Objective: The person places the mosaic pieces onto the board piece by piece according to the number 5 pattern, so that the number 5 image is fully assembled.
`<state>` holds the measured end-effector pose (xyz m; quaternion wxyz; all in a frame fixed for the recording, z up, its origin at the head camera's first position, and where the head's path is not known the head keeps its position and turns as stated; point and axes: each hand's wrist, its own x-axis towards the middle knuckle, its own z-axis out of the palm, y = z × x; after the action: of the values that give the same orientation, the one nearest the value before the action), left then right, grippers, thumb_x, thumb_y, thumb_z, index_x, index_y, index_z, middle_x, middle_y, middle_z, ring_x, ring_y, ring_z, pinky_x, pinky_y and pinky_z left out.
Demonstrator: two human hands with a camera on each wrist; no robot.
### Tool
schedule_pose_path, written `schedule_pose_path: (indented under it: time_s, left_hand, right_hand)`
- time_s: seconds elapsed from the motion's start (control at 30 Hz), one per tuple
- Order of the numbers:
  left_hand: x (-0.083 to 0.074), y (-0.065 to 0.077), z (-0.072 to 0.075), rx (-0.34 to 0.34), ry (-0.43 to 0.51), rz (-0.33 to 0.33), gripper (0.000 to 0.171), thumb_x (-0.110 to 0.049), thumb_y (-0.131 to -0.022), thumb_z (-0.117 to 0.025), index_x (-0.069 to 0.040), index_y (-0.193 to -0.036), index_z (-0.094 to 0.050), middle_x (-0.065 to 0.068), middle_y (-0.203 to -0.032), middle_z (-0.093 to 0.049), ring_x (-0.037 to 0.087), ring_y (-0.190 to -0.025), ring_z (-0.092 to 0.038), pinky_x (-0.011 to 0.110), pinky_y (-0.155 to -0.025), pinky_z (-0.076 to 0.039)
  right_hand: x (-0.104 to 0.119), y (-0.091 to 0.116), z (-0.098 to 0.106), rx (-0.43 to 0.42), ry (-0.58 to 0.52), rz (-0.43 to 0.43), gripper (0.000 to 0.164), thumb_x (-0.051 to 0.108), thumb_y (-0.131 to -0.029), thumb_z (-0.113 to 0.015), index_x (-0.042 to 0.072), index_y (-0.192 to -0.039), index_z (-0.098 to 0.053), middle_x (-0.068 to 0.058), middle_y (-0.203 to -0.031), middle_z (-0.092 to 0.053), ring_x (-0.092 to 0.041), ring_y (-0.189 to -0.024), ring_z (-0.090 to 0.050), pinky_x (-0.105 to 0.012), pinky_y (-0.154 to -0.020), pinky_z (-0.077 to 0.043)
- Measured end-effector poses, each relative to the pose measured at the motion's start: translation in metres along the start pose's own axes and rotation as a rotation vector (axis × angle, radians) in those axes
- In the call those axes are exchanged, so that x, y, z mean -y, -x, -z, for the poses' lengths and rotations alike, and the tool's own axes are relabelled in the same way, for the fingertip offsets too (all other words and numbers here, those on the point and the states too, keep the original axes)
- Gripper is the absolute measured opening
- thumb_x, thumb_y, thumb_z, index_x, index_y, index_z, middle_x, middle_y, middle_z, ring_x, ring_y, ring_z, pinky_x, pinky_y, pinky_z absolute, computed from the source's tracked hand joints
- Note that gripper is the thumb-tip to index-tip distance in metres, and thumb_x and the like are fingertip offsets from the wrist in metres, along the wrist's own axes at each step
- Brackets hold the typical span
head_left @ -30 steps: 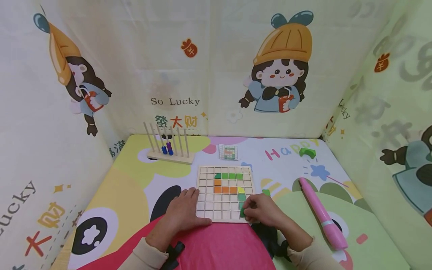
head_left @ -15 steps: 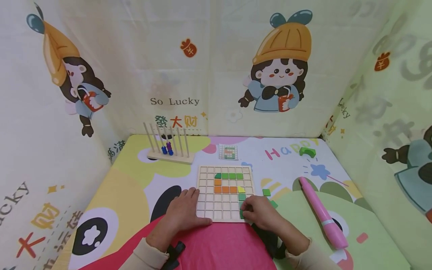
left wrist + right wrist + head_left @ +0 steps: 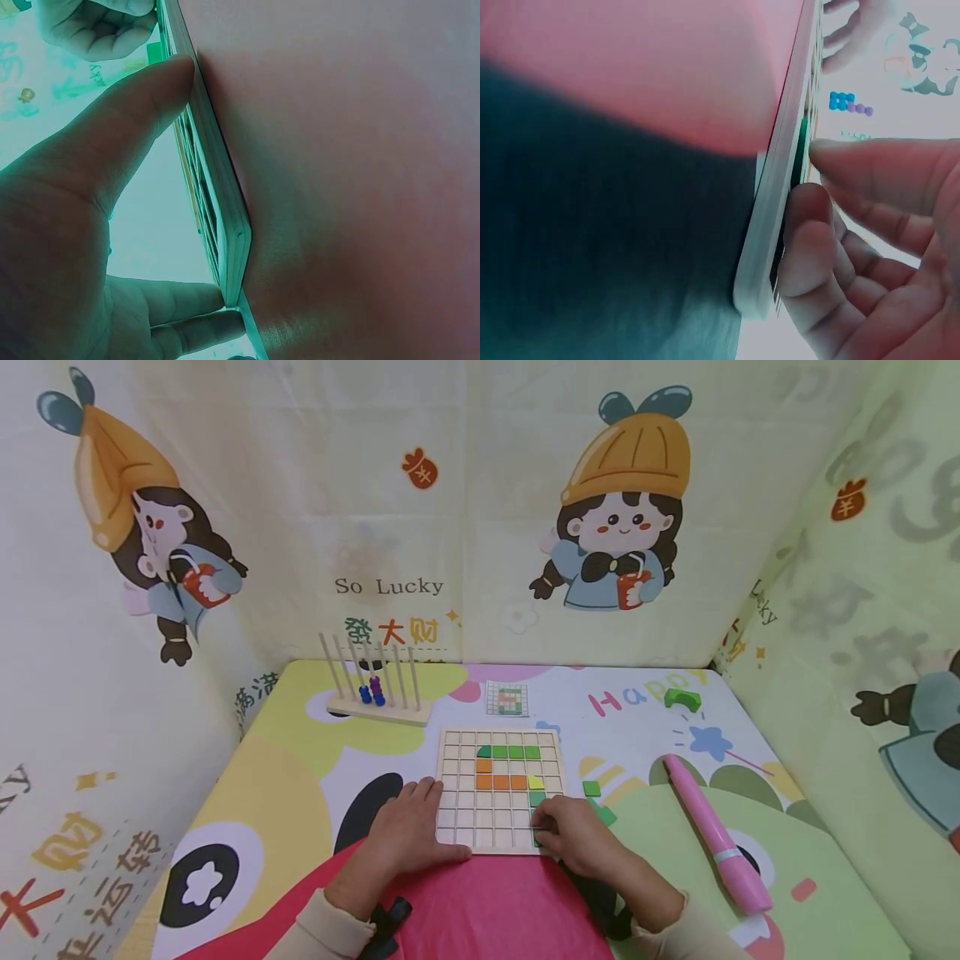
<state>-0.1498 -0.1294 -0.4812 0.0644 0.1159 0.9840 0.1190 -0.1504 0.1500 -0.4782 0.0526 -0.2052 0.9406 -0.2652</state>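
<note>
A light wooden grid board lies at the table's near edge. Set in its squares are green tiles, orange tiles, a yellow-topped tile and a teal-green tile. My left hand rests at the board's near left corner, thumb straight along the front edge, fingers by the left side. At the near right corner, my right hand has thumb and curled fingers at a dark green tile in the right column, pinching it low against the board. The hand hides most of this tile.
Loose green tiles lie right of the board. Behind it are a small pattern card and a peg rack with blue and purple beads. A green arch block and a thick pink pen lie to the right.
My right hand has shifted slightly left over the board's near right squares and covers more of the dark green tile. More of the loose green tiles beside it shows. The left hand stays put.
</note>
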Motion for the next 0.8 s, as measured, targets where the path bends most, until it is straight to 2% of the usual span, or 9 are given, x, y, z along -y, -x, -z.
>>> schedule_pose_path:
  time_s: [0.17,0.27,0.53,0.67,0.8]
  left_hand:
    - [0.0,-0.002,-0.001,0.006,-0.005,-0.008,0.116,-0.074,-0.065,-0.083,-0.004,-0.151,-0.048,0.014,-0.149,-0.053,0.035,-0.132,-0.052,0.055,-0.1,-0.053]
    - [0.0,-0.003,-0.002,0.009,-0.01,-0.009,0.117,-0.074,-0.065,-0.082,-0.005,-0.152,-0.047,0.014,-0.15,-0.052,0.034,-0.132,-0.052,0.055,-0.101,-0.053]
    - [0.002,-0.003,-0.001,0.002,-0.003,0.007,0.116,-0.072,-0.063,-0.085,-0.005,-0.151,-0.048,0.014,-0.148,-0.053,0.034,-0.132,-0.051,0.055,-0.101,-0.053]
    - [0.003,-0.004,-0.003,0.003,0.0,-0.001,0.116,-0.073,-0.064,-0.083,-0.005,-0.15,-0.048,0.014,-0.148,-0.053,0.034,-0.132,-0.052,0.055,-0.101,-0.053]
    - [0.003,-0.005,-0.003,0.014,-0.002,-0.001,0.116,-0.075,-0.065,-0.082,-0.004,-0.151,-0.048,0.014,-0.148,-0.053,0.034,-0.132,-0.052,0.055,-0.101,-0.052]
  right_hand:
    - [-0.009,0.001,0.009,0.05,-0.09,-0.009,0.006,0.011,-0.093,-0.073,0.014,-0.098,-0.073,0.01,-0.083,-0.064,-0.006,-0.074,-0.057,-0.025,-0.065,-0.05]
    - [-0.018,0.002,0.018,0.027,-0.101,-0.018,0.006,0.011,-0.095,-0.071,0.013,-0.1,-0.073,0.01,-0.081,-0.063,-0.005,-0.072,-0.055,-0.024,-0.063,-0.048]
    - [-0.049,0.004,0.045,-0.057,-0.005,-0.104,0.014,0.009,-0.094,-0.071,0.008,-0.108,-0.074,0.004,-0.083,-0.063,-0.009,-0.071,-0.053,-0.028,-0.064,-0.047]
    - [-0.065,0.01,0.054,-0.048,0.066,-0.134,0.018,0.007,-0.09,-0.07,0.006,-0.107,-0.075,-0.001,-0.088,-0.066,-0.013,-0.077,-0.057,-0.035,-0.07,-0.051]
    - [-0.077,0.018,0.057,-0.003,0.095,-0.124,0.02,0.008,-0.086,-0.074,0.007,-0.106,-0.076,-0.003,-0.093,-0.068,-0.016,-0.085,-0.061,-0.041,-0.078,-0.054]
